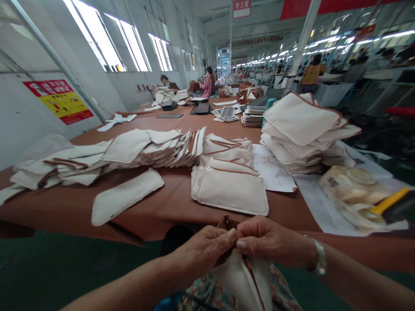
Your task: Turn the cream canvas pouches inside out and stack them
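Note:
Between my hands, over my lap, hangs a cream fabric piece (238,276) with brown edging and a slit down its middle; a brown part with a small dark metallic bit shows above it. My left hand (207,246) pinches it from the left, thumb on top. Opposite, my right hand (272,242) grips it with thumb and forefinger pressed together; a silver bracelet circles that wrist. The fingertips nearly meet and hide the pinched spot. Just past my hands lies a stack of cream fabric pieces (231,185) with brown trim.
A long row of cream pieces (155,147) crosses the brown-covered table (175,194). One single piece (126,196) lies front left. At right stand a tall cream stack (301,125), a stained plastic-wrapped container (353,190) and a yellow-and-black handle (392,201). Other people work farther back.

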Demonstrator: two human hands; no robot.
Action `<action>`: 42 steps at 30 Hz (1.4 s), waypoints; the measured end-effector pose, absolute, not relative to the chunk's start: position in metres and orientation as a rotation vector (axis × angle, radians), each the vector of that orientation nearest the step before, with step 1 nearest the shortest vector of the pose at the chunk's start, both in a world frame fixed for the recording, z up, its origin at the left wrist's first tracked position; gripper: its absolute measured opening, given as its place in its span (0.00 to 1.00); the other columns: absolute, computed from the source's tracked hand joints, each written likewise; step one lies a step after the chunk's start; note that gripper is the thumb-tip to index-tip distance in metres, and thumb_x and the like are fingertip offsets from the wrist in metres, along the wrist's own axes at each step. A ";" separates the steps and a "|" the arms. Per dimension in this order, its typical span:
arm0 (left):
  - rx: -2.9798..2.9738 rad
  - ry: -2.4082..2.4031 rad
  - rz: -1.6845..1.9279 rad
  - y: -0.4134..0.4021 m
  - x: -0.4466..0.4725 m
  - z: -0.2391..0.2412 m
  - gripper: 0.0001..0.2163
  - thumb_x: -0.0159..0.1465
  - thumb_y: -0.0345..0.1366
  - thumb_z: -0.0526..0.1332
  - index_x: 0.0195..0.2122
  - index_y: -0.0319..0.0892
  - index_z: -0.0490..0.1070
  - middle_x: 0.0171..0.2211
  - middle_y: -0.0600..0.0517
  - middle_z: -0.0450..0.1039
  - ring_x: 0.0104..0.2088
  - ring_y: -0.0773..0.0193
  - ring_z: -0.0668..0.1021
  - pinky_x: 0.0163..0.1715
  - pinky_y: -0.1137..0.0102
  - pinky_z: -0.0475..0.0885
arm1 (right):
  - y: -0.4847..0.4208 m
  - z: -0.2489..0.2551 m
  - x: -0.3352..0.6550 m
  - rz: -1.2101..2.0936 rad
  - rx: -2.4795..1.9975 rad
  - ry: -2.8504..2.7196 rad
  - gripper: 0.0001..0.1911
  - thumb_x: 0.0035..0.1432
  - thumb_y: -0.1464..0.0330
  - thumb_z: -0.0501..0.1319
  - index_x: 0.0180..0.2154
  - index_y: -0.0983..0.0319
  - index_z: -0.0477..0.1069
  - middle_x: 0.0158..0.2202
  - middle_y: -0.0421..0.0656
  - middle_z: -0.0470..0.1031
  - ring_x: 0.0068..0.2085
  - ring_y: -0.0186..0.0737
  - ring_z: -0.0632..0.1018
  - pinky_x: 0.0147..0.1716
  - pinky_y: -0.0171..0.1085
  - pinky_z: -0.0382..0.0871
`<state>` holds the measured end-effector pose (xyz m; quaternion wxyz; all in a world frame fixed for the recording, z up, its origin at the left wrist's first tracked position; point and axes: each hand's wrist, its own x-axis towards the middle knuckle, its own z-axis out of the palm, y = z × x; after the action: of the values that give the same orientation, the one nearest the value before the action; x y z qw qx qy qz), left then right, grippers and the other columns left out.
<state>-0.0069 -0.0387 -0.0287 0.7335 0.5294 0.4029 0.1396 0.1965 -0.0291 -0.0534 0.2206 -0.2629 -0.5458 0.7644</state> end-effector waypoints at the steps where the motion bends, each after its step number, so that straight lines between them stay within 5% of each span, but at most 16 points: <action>1: 1.151 0.882 0.301 -0.040 -0.005 -0.029 0.25 0.61 0.59 0.55 0.23 0.41 0.58 0.19 0.60 0.50 0.20 0.72 0.50 0.20 0.71 0.43 | -0.029 -0.053 0.198 2.139 -0.717 -1.514 0.20 0.57 0.56 0.64 0.31 0.70 0.70 0.25 0.37 0.64 0.25 0.27 0.60 0.24 0.28 0.53; 13: 1.256 0.871 0.289 -0.048 -0.001 -0.047 0.24 0.63 0.57 0.55 0.23 0.40 0.57 0.19 0.60 0.50 0.19 0.74 0.52 0.17 0.73 0.46 | -0.021 -0.059 0.212 2.248 -0.756 -1.436 0.17 0.48 0.62 0.72 0.32 0.69 0.72 0.26 0.39 0.72 0.26 0.28 0.67 0.27 0.28 0.59; 21: 1.686 0.864 0.179 -0.039 -0.006 -0.029 0.23 0.67 0.53 0.51 0.29 0.36 0.67 0.23 0.57 0.55 0.22 0.73 0.55 0.19 0.75 0.49 | -0.017 -0.051 0.220 2.230 -0.730 -1.611 0.23 0.59 0.53 0.62 0.27 0.68 0.68 0.23 0.34 0.56 0.24 0.27 0.54 0.22 0.29 0.46; 30: 2.225 0.863 0.218 -0.031 -0.010 -0.025 0.18 0.69 0.44 0.51 0.26 0.39 0.63 0.22 0.57 0.58 0.23 0.71 0.59 0.23 0.73 0.52 | -0.032 -0.055 0.209 1.722 -0.861 -1.888 0.16 0.61 0.61 0.60 0.27 0.68 0.69 0.23 0.35 0.60 0.25 0.28 0.58 0.22 0.28 0.50; 37: 1.792 0.699 0.171 -0.021 -0.029 -0.021 0.15 0.62 0.47 0.62 0.34 0.37 0.71 0.28 0.55 0.65 0.27 0.70 0.65 0.25 0.78 0.60 | -0.032 -0.040 0.224 1.704 -0.733 -1.973 0.17 0.62 0.58 0.58 0.33 0.67 0.70 0.29 0.39 0.65 0.28 0.32 0.62 0.26 0.30 0.57; 42: 1.853 0.629 0.243 -0.019 -0.040 -0.007 0.13 0.65 0.43 0.60 0.33 0.37 0.71 0.33 0.52 0.66 0.34 0.66 0.68 0.35 0.75 0.63 | -0.021 -0.019 0.228 1.698 -0.708 -1.979 0.16 0.62 0.59 0.59 0.36 0.67 0.72 0.32 0.42 0.68 0.32 0.35 0.66 0.33 0.34 0.63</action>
<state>-0.0402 -0.0186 -0.0071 0.5522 0.7834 0.2659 0.1027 0.2276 -0.0206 -0.0188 0.2179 -0.2556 -0.7149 0.6133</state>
